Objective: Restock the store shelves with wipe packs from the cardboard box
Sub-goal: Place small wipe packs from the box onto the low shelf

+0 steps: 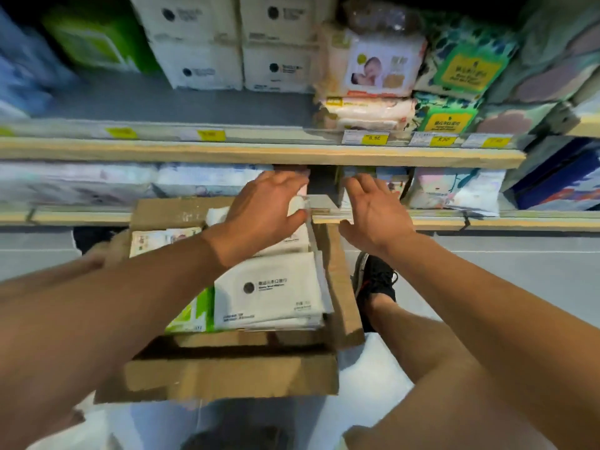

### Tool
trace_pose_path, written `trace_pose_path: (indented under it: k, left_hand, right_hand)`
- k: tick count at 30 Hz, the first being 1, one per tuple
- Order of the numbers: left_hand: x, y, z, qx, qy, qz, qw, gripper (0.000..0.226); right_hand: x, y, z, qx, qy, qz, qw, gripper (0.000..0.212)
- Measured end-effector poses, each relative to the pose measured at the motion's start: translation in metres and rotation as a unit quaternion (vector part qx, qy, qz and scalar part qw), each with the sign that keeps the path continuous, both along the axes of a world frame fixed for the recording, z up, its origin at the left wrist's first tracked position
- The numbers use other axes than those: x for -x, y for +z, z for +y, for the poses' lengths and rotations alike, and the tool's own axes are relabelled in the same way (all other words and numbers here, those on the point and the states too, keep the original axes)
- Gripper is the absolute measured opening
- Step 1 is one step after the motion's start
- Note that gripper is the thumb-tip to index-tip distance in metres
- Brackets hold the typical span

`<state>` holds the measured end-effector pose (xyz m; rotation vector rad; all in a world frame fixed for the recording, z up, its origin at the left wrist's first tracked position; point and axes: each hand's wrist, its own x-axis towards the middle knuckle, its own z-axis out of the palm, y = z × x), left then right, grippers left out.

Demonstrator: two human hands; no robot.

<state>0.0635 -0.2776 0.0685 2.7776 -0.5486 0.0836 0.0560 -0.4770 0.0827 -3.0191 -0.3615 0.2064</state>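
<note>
Store aisle, grey floor, two wood-edged shelves straight ahead. Upper shelf: white boxed packs far left-centre, baby-photo wipe packs stacked in the middle, leaf-print packs with yellow labels to the right, yellow price tags along the rail. Lower shelf: pastel packs lying flat on both sides, dark gap in the middle.

Open cardboard box sits near, below the lower shelf, flaps out. Inside: white wipe packs stacked on the right side, green-and-white pack just left of them, another printed pack at the far left corner.

Left hand is at the shelf edge above the far end of the box, fingers curled round a pale pack at the gap; pack is mostly hidden and blurred. Right hand is just beside it on the right, fingers straight and spread, holding nothing, fingertips at the lower-shelf packs; contact unclear. Black shoe on the floor right of the box.
</note>
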Motion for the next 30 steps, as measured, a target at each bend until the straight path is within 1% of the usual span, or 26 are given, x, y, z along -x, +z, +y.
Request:
trace_pose_path:
  k: [4,7,14,18,22,27,30]
  left_hand:
    - [0.031,0.006,0.069,-0.020,0.031,0.015,0.999,0.056]
    - [0.051,0.006,0.118,-0.008,0.061,0.020,0.998,0.057]
    - [0.085,-0.005,0.212,-0.002,0.126,0.058,0.990,0.062]
    - [0.091,-0.014,0.248,0.001,0.145,0.069,0.987,0.056]
    - [0.086,-0.037,0.275,-0.021,0.147,0.110,0.983,0.064]
    - [0.073,-0.072,0.296,-0.048,0.146,0.118,0.981,0.060]
    - [0.058,-0.094,0.301,-0.043,0.142,0.146,0.978,0.061]
  right_hand:
    - [0.016,0.011,0.055,-0.005,0.060,0.000,0.998,0.072]
    - [0.022,0.014,0.099,-0.010,0.093,0.012,0.996,0.073]
    - [0.029,0.000,0.194,-0.011,0.162,0.057,0.985,0.072]
    - [0.028,-0.021,0.235,-0.007,0.179,0.091,0.980,0.067]
    - [0.023,-0.045,0.267,0.008,0.199,0.117,0.973,0.071]
    - [0.007,-0.079,0.292,0.034,0.185,0.150,0.971,0.066]
    - [-0.005,-0.097,0.301,0.057,0.174,0.160,0.970,0.068]
